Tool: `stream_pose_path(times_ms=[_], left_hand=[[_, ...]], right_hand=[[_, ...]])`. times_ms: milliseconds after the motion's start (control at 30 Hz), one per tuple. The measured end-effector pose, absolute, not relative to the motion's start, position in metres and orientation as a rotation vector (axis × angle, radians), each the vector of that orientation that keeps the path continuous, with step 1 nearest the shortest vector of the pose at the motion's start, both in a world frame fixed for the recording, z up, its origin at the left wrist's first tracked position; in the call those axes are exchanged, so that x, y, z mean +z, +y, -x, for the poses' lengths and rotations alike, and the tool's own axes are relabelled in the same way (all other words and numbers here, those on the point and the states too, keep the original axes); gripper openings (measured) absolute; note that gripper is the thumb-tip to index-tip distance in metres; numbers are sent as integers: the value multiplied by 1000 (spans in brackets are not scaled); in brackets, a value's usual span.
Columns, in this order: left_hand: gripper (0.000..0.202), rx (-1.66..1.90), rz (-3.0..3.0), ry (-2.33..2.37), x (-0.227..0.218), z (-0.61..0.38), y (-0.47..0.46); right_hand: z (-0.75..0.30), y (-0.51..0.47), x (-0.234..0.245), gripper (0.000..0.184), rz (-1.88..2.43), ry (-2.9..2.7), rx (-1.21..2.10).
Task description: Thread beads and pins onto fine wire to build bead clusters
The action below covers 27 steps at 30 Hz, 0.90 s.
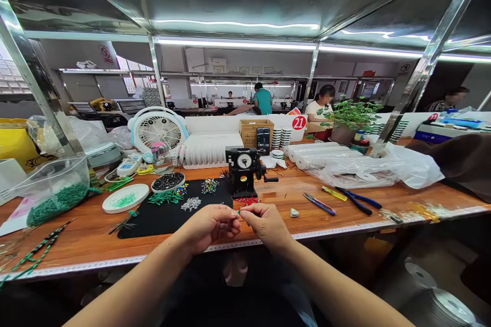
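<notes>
Above the bench's front edge my left hand (213, 225) and my right hand (266, 222) meet, fingers pinched together. Between the fingertips a tiny green bead (238, 212) shows; any thread on it is too fine to see. Just behind my hands stands a black hand-cranked machine (244, 173) with a round dial. Red beads (247, 202) lie at its foot. On the black mat (153, 219) to the left are white beads (191, 204), mixed coloured beads (210, 186) and green tube beads (165, 197).
A dish of black beads (168, 182), a white dish (126, 198) and a fan (159, 130) stand left. Tweezers (319, 204), pliers (358, 200) and a yellow cutter (334, 193) lie right, before plastic-wrapped rolls (326, 156). Other people sit or stand beyond the partition.
</notes>
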<state>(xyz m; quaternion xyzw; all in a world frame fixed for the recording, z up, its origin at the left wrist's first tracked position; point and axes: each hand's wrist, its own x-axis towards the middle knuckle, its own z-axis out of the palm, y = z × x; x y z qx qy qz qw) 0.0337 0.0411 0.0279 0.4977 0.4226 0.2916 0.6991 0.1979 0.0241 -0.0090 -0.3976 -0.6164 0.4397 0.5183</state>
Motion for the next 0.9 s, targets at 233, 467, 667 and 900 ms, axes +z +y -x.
stream_pose_path(times_ms=[233,467,667,900], left_hand=[[15,1043,-2067,1203,17,-41,22],[16,1156,-2148,1225,18,-35,20],[19,1004,-2106,1138,30,-31,26],[21,1046,-2369,1106,25,-33,32]], right_hand=[[-182,22,-13,29,978,-1115,1306],[-184,8,-11,19,1007,-1585,676],[-201,16,-5,28,749,-2200,-344],[-200,29,2,26,825,-2193,-347]])
